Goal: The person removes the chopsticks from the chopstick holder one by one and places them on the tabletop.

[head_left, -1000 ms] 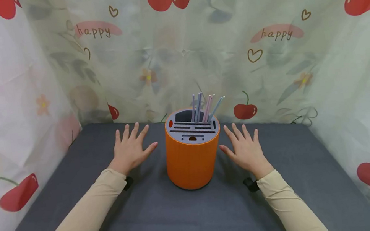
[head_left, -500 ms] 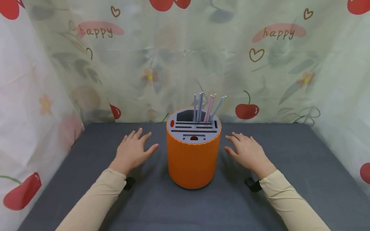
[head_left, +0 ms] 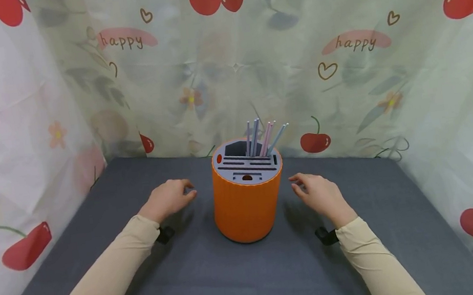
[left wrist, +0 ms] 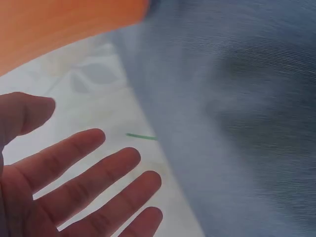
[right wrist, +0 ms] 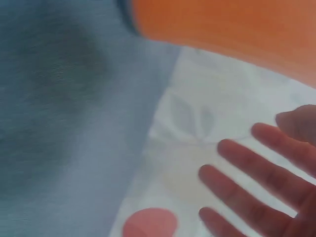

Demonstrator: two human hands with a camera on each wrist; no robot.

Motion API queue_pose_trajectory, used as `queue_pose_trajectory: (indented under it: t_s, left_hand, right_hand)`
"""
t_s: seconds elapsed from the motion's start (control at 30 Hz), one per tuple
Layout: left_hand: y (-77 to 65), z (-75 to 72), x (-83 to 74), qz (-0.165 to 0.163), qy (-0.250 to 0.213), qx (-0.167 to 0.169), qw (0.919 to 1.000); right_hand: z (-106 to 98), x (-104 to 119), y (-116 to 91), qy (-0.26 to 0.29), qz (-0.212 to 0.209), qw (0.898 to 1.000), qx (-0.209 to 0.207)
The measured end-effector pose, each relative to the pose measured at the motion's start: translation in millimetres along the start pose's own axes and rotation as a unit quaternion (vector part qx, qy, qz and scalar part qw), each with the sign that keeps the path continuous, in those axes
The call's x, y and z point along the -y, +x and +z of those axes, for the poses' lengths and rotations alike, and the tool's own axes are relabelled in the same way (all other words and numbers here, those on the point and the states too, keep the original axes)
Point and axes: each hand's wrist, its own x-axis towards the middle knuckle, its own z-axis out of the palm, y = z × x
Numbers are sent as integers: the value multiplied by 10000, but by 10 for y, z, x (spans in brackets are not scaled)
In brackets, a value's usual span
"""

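In the head view, an orange cylindrical utensil holder (head_left: 246, 210) with a grey slotted top stands upright on the table. Several thin pastel sticks (head_left: 253, 138), in purple, pink and blue, poke up from its rear opening. To its left, my left hand (head_left: 168, 199) is held apart from it, fingers loosely bent and nothing in them. My right hand (head_left: 323, 197) hovers on the other side, likewise bare and relaxed. Both wrist views show the orange wall above spread fingers (left wrist: 79, 187), with a gap between hand and holder; the right fingers (right wrist: 256, 182) are also separated.
A dark grey cloth (head_left: 218, 287) covers the table. Behind and on both sides hangs a pale curtain (head_left: 227, 70) printed with cherries, hearts and "happy". A black strap (head_left: 327, 235) sits at the right wrist and another (head_left: 165, 235) at the left.
Both hands went from fingers spread and raised to fingers lowered and loosely bent. The right hand shifted slightly right and toward me. The holder and its sticks stayed in place.
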Motion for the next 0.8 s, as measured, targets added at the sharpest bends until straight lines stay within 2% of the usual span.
queue_pose_trajectory:
  t_s: [0.13, 0.2, 0.27, 0.37, 0.47, 0.57, 0.67, 0.8]
  left_hand:
    - [8, -183, -84, 98, -733, -121, 9972]
    - [11, -308, -148, 153, -1193, -242, 9924]
    - [2, -438, -223, 240, -1727, -414, 9838]
    - [-14, -605, -350, 485, -2603, -657, 9621]
    - [-19, -692, -466, 759, -3551, -669, 9293]
    - [-2, -697, -564, 779, -4240, -519, 9008]
    - [17, -650, -639, 597, -4625, -396, 8837]
    - [38, -571, -700, 402, -4850, -368, 8728]
  right_hand:
    - [-190, 53, 34, 831, -146, 9957, -378]
    - [-308, 93, 63, 1339, -335, 9879, -705]
    - [-424, 143, 109, 1808, -534, 9763, -1067]
    - [-586, 237, 181, 2500, -766, 9545, -1435]
    - [-700, 342, 247, 3203, -894, 9316, -1468]
    - [-740, 422, 296, 3777, -1041, 9092, -1409]
    - [-728, 477, 324, 4145, -1145, 8920, -1396]
    - [-675, 510, 340, 4435, -1259, 8767, -1374]
